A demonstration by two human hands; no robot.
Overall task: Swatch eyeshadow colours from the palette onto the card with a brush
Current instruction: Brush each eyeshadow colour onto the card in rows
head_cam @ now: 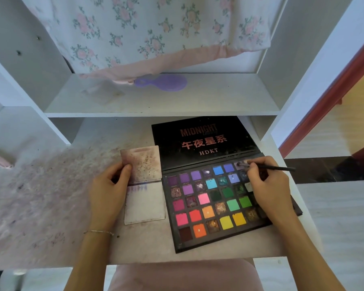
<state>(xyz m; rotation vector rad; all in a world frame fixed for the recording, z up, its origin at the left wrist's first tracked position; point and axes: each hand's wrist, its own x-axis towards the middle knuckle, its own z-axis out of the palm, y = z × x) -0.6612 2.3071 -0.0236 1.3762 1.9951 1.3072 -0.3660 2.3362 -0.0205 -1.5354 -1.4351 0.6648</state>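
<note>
— On the desk (147,244), where are we with the swatching?

— I judge we are early. The card (144,203) lies just beside the palette (214,204), on its left, and I see only one short row of purple-blue strokes near its top edge. The rest of that leaf is bare. The upper leaf is stained brownish with specks.

— And the hands?

— My left hand (108,185) holds the card's left edge, with the thumb pressed on the upper leaf. My right hand (267,183) pinches the brush (271,167), and its tip sits in a pale purple pan in the top row of the palette.

— So what is left?

— Most of it, I think. Many pans, pink, red, orange, yellow, green, have no stroke on the card yet.
</note>
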